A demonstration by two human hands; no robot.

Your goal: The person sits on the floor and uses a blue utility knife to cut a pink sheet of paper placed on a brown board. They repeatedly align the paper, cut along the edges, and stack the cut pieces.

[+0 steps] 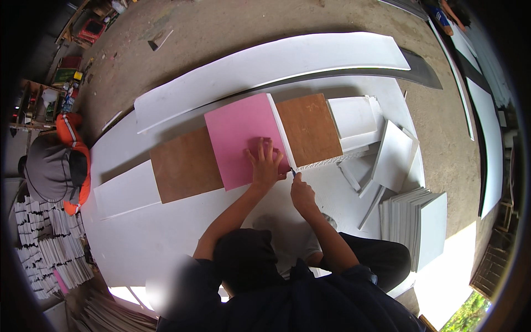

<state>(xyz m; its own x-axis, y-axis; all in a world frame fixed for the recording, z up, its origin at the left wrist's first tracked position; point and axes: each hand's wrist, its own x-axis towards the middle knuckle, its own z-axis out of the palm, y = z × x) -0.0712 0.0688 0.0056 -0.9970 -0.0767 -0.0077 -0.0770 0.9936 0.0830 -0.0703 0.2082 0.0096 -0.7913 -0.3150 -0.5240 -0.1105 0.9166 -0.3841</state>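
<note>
My left hand (pixel 265 164) lies flat with spread fingers on a pink rectangular board (pixel 237 130), near its right edge. In my right hand (pixel 302 195) is a slim utility knife (pixel 293 173) with some blue on it; its tip is at the near right corner of the pink board, and the blade is too small to make out. A narrow white strip (pixel 281 124) shows along that edge. Brown wooden boards, one on the left (pixel 185 165) and one on the right (pixel 310 130), flank the pink board, over white foam board (pixel 130 191).
A long white sheet (pixel 271 61) lies along the far side of the white work surface (pixel 133 238). At right are loose white offcuts (pixel 394 157) and a stack of pale panels (pixel 415 224). A grey and orange bag (pixel 58 163) stands at left; another person (pixel 445 16) is far right.
</note>
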